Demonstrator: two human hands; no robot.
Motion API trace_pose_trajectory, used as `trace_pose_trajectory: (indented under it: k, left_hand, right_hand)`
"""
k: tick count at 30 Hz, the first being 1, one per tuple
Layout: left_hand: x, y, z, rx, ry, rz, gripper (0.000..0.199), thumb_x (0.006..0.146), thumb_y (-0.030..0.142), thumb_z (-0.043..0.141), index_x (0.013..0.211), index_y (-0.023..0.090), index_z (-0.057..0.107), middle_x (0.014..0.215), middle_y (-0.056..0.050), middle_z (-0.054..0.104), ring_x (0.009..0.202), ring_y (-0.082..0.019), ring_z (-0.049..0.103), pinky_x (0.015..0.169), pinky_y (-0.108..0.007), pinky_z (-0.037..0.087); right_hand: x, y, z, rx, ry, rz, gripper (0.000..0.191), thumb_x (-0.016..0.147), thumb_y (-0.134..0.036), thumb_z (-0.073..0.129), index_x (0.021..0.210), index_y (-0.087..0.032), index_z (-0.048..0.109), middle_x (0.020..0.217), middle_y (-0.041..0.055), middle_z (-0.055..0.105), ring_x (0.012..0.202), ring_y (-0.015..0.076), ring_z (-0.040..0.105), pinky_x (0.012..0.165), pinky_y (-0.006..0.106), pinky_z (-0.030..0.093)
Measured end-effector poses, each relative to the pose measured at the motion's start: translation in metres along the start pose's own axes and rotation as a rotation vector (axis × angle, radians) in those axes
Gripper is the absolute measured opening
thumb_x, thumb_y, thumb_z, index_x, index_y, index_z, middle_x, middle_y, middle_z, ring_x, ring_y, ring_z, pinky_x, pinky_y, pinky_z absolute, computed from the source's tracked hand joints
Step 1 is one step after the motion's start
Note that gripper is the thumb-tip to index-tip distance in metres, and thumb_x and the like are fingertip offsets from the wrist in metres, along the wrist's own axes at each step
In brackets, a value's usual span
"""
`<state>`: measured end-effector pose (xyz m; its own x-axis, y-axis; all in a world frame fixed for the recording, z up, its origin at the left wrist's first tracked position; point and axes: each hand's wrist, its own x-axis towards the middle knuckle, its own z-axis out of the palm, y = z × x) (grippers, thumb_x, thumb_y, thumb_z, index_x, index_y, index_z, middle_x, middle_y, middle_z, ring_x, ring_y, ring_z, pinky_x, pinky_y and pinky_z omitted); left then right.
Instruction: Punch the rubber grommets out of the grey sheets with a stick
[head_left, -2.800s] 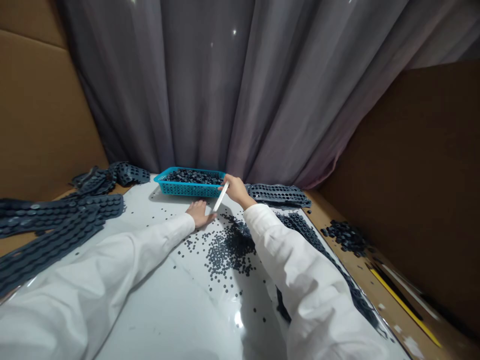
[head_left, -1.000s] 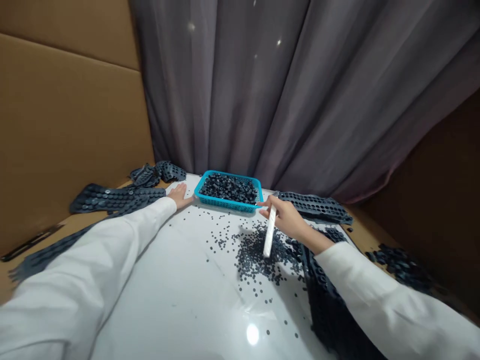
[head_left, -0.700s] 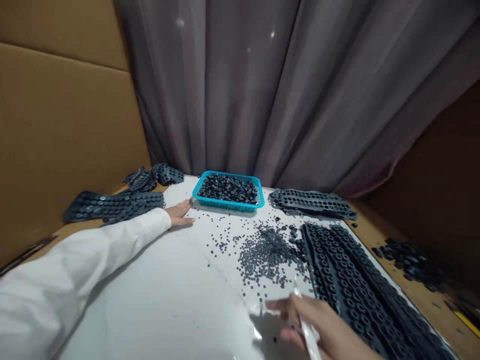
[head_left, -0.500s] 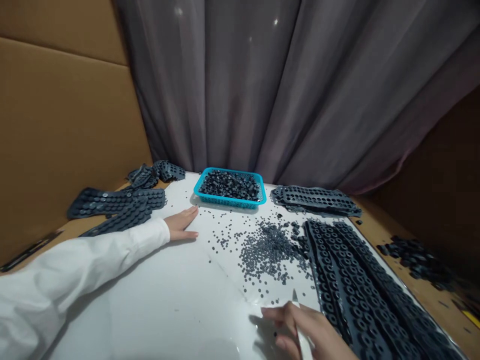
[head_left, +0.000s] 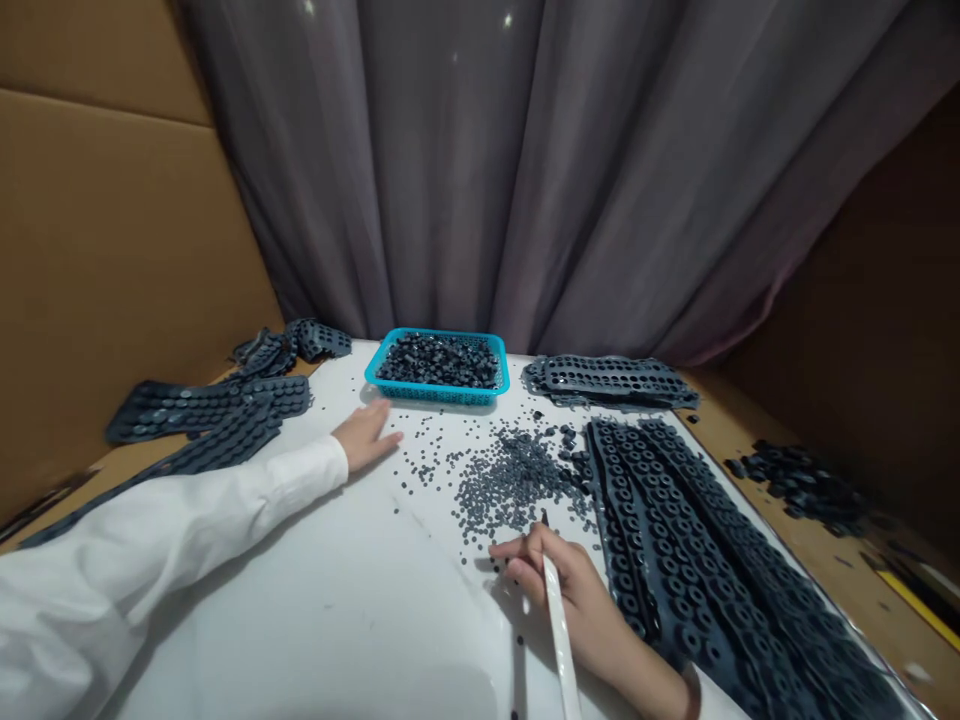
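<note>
My left hand (head_left: 365,436) lies on the white tabletop (head_left: 300,600) with its fingers stretched out, holding nothing. It is just in front of the blue basket (head_left: 439,393), which is full of small black rubber pieces (head_left: 442,360). In my right hand (head_left: 559,575) is a slim white-handled craft knife (head_left: 557,625), its dark pointed tip showing past the fingers. That hand is over the near edge of a scatter of small dark discs (head_left: 510,475). Beside it on the right lie long black rubber sheets (head_left: 682,540) with rows of rings.
Punched black sheets (head_left: 611,380) are stacked at the back right. More dark sheets (head_left: 202,410) lie at the left by the cardboard wall (head_left: 112,230). A heap of black pieces (head_left: 802,485) and a yellow strip (head_left: 915,605) are at the far right. A grey curtain (head_left: 450,170) hangs behind.
My right hand has moved forward and slightly left with the knife, toward the discs. My left hand stays by the basket, its fingers slightly shifted. The view has turned a little to the right.
</note>
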<state>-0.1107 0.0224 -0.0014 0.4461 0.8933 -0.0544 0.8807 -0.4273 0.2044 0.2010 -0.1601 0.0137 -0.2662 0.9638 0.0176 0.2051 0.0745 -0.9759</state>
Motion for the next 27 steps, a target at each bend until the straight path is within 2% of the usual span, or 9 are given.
trace_pose_trajectory:
  k: [2,4,9,12,14,16,18,20,27]
  left_hand:
    - [0.003,-0.012,-0.002,0.026,0.008,-0.112,0.055,0.093,0.047,0.047,0.139,0.019,0.035,0.146,-0.013,0.031,0.131,-0.034,0.032,0.104,-0.061,0.024]
    - [0.004,-0.011,0.001,0.04,-0.016,-0.106,0.058,0.091,0.048,0.05,0.139,0.019,0.035,0.147,-0.013,0.029,0.132,-0.035,0.031,0.105,-0.061,0.022]
    - [-0.006,0.033,0.021,0.007,-0.088,0.224,0.087,0.083,0.073,0.036,0.147,0.016,0.021,0.153,-0.012,0.017,0.14,-0.031,0.014,0.113,-0.047,0.01]
    - [-0.01,0.053,0.023,-0.015,-0.079,0.32,0.09,0.08,0.078,0.031,0.148,0.021,0.018,0.154,-0.005,0.016,0.14,-0.028,0.014,0.114,-0.042,0.007]
    - [-0.006,0.052,0.02,-0.018,-0.052,0.283,0.087,0.083,0.075,0.03,0.148,0.02,0.017,0.154,-0.006,0.015,0.14,-0.027,0.014,0.114,-0.042,0.008]
    - [0.004,0.044,0.017,-0.01,-0.018,0.174,0.08,0.088,0.068,0.029,0.147,0.015,0.019,0.153,-0.012,0.017,0.14,-0.03,0.016,0.113,-0.046,0.012]
    - [0.017,0.036,0.016,0.004,0.013,0.045,0.07,0.092,0.059,0.035,0.145,0.014,0.026,0.151,-0.017,0.023,0.137,-0.033,0.023,0.11,-0.053,0.018]
    - [0.03,0.034,0.019,0.019,0.039,-0.037,0.06,0.092,0.051,0.045,0.14,0.016,0.034,0.147,-0.015,0.03,0.133,-0.034,0.03,0.106,-0.057,0.023]
    - [0.048,0.06,0.032,0.037,0.092,-0.036,0.05,0.09,0.042,0.056,0.133,0.018,0.044,0.143,-0.012,0.035,0.129,-0.033,0.035,0.103,-0.058,0.028]
  right_hand:
    - [-0.001,0.001,0.001,0.014,-0.013,0.005,0.033,0.086,-0.043,0.054,0.067,-0.023,0.036,0.088,0.0103,0.073,0.09,0.0256,0.068,0.073,0.035,0.049]
    - [-0.001,0.002,0.003,0.031,-0.022,0.017,0.033,0.086,-0.043,0.054,0.067,-0.023,0.035,0.089,0.0098,0.073,0.086,0.0244,0.069,0.073,0.035,0.049]
    - [-0.001,0.007,0.006,0.044,-0.04,0.029,0.033,0.087,-0.042,0.053,0.068,-0.023,0.035,0.09,0.0091,0.073,0.086,0.0231,0.069,0.074,0.033,0.048]
    - [-0.002,0.009,0.005,0.069,-0.042,0.035,0.031,0.088,-0.041,0.052,0.069,-0.023,0.035,0.091,0.0095,0.073,0.085,0.0223,0.069,0.072,0.033,0.048]
    - [-0.003,0.008,0.005,0.078,-0.038,0.038,0.031,0.088,-0.04,0.052,0.069,-0.023,0.035,0.09,0.0095,0.073,0.085,0.022,0.069,0.072,0.032,0.048]
    - [-0.002,0.007,0.005,0.078,-0.037,0.037,0.031,0.088,-0.04,0.053,0.068,-0.023,0.035,0.089,0.0094,0.073,0.085,0.022,0.069,0.073,0.032,0.048]
    - [-0.002,0.005,0.005,0.079,-0.036,0.034,0.032,0.087,-0.041,0.054,0.068,-0.023,0.035,0.087,0.0093,0.074,0.085,0.0221,0.069,0.072,0.032,0.048]
    - [-0.001,0.004,0.006,0.083,-0.034,0.031,0.032,0.086,-0.042,0.054,0.068,-0.023,0.036,0.086,0.0091,0.074,0.084,0.0221,0.069,0.071,0.032,0.048]
    - [-0.002,0.006,0.007,0.1,-0.019,0.035,0.033,0.086,-0.043,0.055,0.068,-0.023,0.035,0.081,0.0084,0.073,0.083,0.0224,0.07,0.071,0.031,0.048]
